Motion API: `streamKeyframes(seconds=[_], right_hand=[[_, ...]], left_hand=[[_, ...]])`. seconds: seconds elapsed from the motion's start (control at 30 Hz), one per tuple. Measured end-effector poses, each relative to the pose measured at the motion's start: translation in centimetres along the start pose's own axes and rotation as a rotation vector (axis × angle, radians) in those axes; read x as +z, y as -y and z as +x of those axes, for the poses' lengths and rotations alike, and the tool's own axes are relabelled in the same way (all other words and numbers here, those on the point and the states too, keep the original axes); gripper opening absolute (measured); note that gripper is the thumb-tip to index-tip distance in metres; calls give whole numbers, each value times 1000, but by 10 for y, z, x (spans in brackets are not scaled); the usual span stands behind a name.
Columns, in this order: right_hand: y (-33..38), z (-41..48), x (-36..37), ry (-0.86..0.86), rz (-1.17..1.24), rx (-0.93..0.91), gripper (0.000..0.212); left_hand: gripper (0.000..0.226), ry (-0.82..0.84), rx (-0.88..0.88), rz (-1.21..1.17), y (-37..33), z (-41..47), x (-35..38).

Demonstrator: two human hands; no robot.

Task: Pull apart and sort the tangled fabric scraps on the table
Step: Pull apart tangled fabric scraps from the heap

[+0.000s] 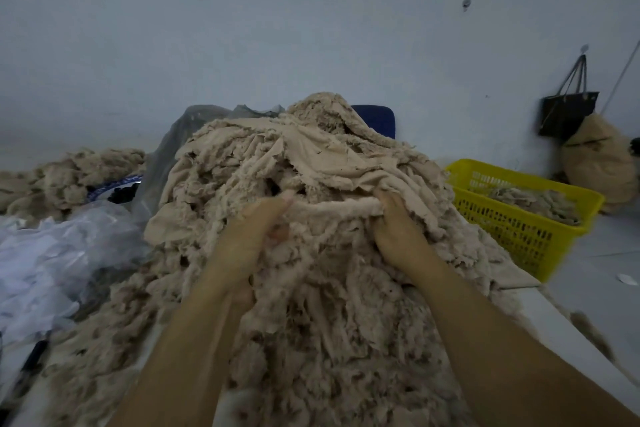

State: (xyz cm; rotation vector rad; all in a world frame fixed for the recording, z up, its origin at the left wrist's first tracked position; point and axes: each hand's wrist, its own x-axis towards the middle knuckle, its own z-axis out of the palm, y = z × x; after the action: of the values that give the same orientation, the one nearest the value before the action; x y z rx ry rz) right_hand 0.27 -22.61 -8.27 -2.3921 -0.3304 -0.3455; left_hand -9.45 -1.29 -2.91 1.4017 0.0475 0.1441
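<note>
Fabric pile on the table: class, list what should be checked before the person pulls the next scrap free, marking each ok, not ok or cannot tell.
1. Left hand grips the strip: ok.
2. Right hand grips the same strip: ok.
3. Strip lies free of the pile: not ok, a large cloth drapes over it.
4. Yellow basket has room for more scraps: ok.
5. Strip's hidden ends are untangled: cannot tell.

No readable text, label, brand, number or sign shows on anything here.
</note>
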Motion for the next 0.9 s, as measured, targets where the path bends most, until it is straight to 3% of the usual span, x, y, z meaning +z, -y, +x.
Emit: streamKeyframes(seconds=[0.07,0.13,0.2,0.3,0.37,0.43,0.5,0.57,0.63,0.7,0.8,0.9], right_hand=[[-2,-8,2,-201,244,26,39],[-17,-20,5,-372,360,247,35],[-39,-32,8,-300,237,461,36],[-40,-33,2,14,30,534,39],[-17,-31,-7,268,-253,422,56],[11,-28,-11,224,-447,267,68],[44,-30,-10,58,-398,6,56],[67,-30,1,21,-273,-251,34],[69,-27,4,-53,-196,-270,17],[54,-23,0,-138,-157,-150,10],[31,-19,-6,-87,-166,-78,8],[32,-16,-10,-102,-92,-112,20]], left_hand=[[16,-22,-76,-341,-6,5,-13],[14,-63,-73,-533,-8,14,-28],[25,-75,-69,-624,-10,18,-37],[20,-57,-20,-671,-10,22,-37],[11,-8,-11,-603,-9,22,-30],[19,94,-31,-537,-8,18,-19],[33,199,-74,-520,-8,12,-8],[36,305,-97,-554,-8,6,-1],[39,393,-71,-560,-13,2,-1],[46,373,-36,-471,-16,0,-6],[53,238,-13,-216,-13,-1,-13],[43,15,100,340,-4,5,-11]])
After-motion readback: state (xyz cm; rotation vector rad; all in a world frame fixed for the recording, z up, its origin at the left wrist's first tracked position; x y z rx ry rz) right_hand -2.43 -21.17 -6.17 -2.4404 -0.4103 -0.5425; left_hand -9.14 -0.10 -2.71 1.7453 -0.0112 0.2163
